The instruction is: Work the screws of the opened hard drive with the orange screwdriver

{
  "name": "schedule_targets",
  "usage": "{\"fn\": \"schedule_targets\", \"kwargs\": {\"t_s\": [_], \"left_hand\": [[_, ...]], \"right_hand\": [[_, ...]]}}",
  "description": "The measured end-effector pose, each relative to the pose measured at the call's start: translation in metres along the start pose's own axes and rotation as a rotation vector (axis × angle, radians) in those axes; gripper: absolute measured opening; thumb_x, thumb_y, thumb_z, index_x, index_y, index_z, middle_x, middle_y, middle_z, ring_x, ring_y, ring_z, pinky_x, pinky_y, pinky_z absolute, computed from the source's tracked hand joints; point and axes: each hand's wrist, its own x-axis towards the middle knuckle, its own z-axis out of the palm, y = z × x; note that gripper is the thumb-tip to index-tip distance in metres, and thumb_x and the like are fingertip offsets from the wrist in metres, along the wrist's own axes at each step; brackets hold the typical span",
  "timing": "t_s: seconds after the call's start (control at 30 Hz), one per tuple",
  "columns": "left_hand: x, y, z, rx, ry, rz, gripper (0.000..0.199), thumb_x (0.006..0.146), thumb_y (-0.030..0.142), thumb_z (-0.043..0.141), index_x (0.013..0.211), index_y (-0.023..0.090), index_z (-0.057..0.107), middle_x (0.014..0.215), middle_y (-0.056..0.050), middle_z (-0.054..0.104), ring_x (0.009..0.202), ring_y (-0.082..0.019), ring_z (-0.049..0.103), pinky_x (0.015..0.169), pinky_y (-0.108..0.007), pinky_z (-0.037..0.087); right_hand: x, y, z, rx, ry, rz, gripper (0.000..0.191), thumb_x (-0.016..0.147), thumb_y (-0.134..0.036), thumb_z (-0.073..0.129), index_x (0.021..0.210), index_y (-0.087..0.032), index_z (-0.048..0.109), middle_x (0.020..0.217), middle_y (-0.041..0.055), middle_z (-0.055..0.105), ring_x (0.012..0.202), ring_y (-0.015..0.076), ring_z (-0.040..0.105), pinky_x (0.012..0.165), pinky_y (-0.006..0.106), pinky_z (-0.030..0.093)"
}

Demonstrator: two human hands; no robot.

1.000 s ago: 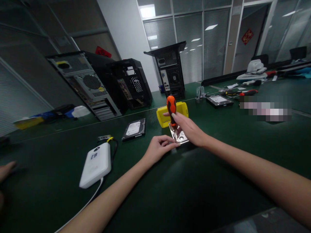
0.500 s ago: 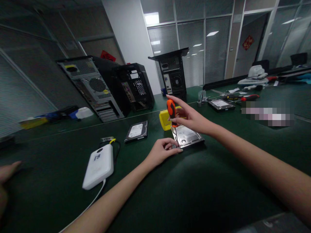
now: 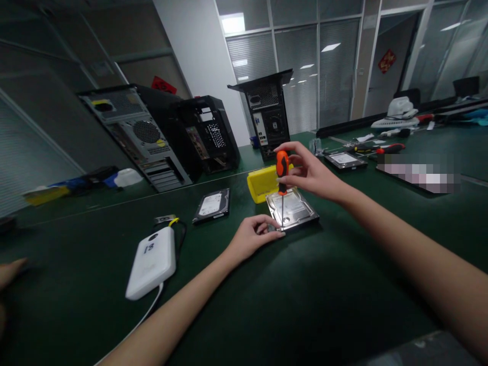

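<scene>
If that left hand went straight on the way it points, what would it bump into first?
Probably the silver hard drive: the left hand is at its near corner, maybe touching; depth is unclear.

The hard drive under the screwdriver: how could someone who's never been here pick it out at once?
On the green table, find the computer tower with an overhanging top, then the yellow tray in front of it. The hard drive lies just nearer. Unlike the left drive and the rear right drive, it has an orange-and-black screwdriver standing at its near left corner.
</scene>
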Motion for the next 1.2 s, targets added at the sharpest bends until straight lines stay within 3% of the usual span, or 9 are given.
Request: {"fn": "schedule_targets", "kwargs": {"t_s": [0.7,1.2], "left_hand": [[0.0,0.0,0.002,0.001,0.009,0.007,0.035,0.071,0.046,0.074,0.085,0.015,0.067,0.059,0.007,0.036,0.057,-0.01,0.035,0.056,-0.022,0.026],[-0.001,0.003,0.001,0.03,0.009,0.012,0.037,0.071,0.049,0.071,0.085,0.015,0.067,0.058,0.007,0.035,0.056,-0.01,0.034,0.055,-0.022,0.026]], "right_hand": [[0.004,0.018,0.002,0.11,0.056,0.007,0.056,0.074,-0.018,0.066,0.122,-0.026,0.039,0.101,0.002,0.051,0.073,0.0108,0.06,0.074,0.035,0.058],[0.002,0.006,0.004,0.075,0.093,-0.042,0.056,0.076,-0.016,0.065,0.125,-0.025,0.04,0.103,0.0026,0.049,0.066,0.007,0.056,0.071,0.028,0.056]]}}
